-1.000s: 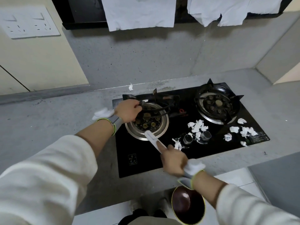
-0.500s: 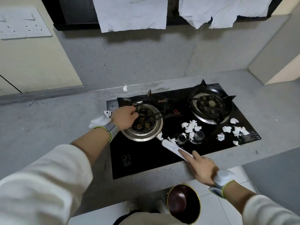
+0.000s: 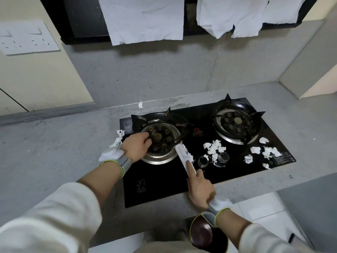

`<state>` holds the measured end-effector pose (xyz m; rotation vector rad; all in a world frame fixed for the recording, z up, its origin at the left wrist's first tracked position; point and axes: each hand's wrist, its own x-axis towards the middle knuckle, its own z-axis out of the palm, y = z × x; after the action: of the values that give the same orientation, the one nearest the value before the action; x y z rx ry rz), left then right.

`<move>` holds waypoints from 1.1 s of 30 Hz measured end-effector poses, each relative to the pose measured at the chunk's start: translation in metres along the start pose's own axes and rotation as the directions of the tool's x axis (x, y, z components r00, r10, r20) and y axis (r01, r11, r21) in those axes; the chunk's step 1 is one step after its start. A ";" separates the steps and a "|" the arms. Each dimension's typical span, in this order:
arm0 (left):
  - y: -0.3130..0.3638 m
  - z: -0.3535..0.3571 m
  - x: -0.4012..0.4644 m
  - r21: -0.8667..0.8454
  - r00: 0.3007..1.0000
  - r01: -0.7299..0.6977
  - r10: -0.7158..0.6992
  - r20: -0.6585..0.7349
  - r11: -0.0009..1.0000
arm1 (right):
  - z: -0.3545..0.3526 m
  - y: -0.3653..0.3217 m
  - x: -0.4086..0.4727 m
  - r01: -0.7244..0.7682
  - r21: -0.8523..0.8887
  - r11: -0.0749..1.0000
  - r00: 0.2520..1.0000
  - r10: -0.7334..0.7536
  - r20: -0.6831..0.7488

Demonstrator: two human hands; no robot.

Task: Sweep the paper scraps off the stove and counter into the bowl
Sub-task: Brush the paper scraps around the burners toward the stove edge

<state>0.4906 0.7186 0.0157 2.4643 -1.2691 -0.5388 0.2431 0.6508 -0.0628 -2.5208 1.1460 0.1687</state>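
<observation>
White paper scraps lie on the black stove: a cluster between the burners by the knobs, and several more at the right end. More scraps sit on the counter at the stove's left edge, and one lies by the back wall. My left hand grips the pan-support grate of the left burner. My right hand holds a white brush, index finger laid along it, bristle end at the burner's right rim. A dark bowl sits below the counter edge, partly hidden by my right wrist.
The right burner keeps its grate in place. Two metal knobs stand at the stove's front middle. White cloths hang above the back wall. The grey counter stretches left; a wall socket is at upper left.
My right hand has drawn back toward the left burner with the brush, its tip now at the burner's rim. My left hand still holds the grate. The view shifted slightly.
</observation>
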 end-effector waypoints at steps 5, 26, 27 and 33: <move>-0.002 -0.004 0.003 -0.005 1.000 0.009 -0.009 -0.019 1.000 | -0.008 -0.005 0.021 -0.013 -0.143 0.990 0.996 0.025 0.080; -0.044 0.056 -0.032 0.117 0.989 -0.095 0.081 0.124 0.988 | -0.086 0.028 0.046 -0.363 0.685 0.632 0.898 0.433 0.076; -0.049 0.060 -0.034 0.110 0.986 -0.095 0.078 0.148 0.989 | -0.086 0.024 0.046 -0.364 0.731 0.578 0.896 0.431 0.105; -0.058 0.062 -0.028 0.101 0.985 -0.129 0.116 0.127 0.986 | -0.089 0.000 0.052 -0.292 0.857 0.424 0.921 0.367 0.132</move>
<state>0.4880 0.7676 -0.0594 2.4519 -1.5248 -0.6101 0.2736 0.5808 0.0068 -1.3707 1.2981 -0.3524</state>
